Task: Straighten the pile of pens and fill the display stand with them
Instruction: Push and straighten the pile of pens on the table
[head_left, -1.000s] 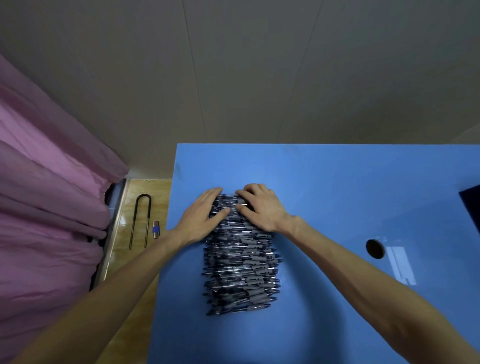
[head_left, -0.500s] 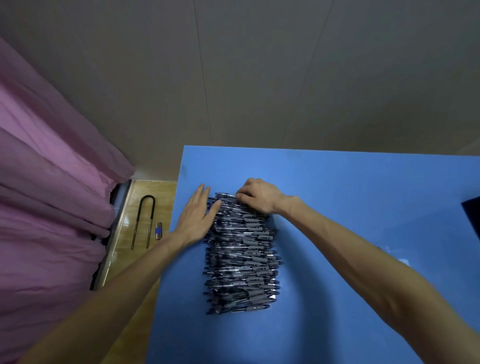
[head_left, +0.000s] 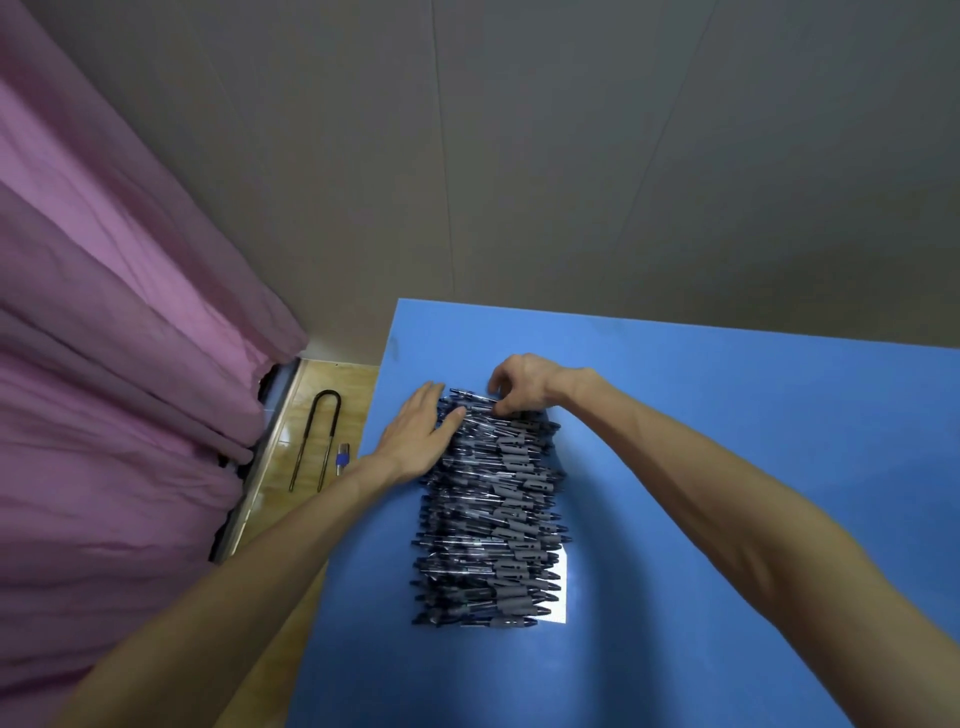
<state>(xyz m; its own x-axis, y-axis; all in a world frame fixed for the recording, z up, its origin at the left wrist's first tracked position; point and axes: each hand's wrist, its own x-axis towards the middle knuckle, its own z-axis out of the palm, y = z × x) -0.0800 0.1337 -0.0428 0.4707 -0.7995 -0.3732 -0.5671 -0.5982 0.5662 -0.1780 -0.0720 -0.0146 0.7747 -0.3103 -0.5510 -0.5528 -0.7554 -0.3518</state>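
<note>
A long pile of dark pens with grey grips lies on the blue table, the pens stacked crosswise in a column running away from me. My left hand lies flat with fingers together against the pile's far left side. My right hand is curled over the far end, its fingertips pinching at the topmost pens. No display stand is in view.
The table's left edge runs close beside my left hand. Beyond it, on the wooden floor, lie a black U-shaped bar and a small blue-and-silver item. A pink curtain hangs at left; a grey wall stands behind.
The view has tilted up and left. My right hand has curled up from flat on the pens into a pinch at the far end. My left hand has slid to the pile's left side.
</note>
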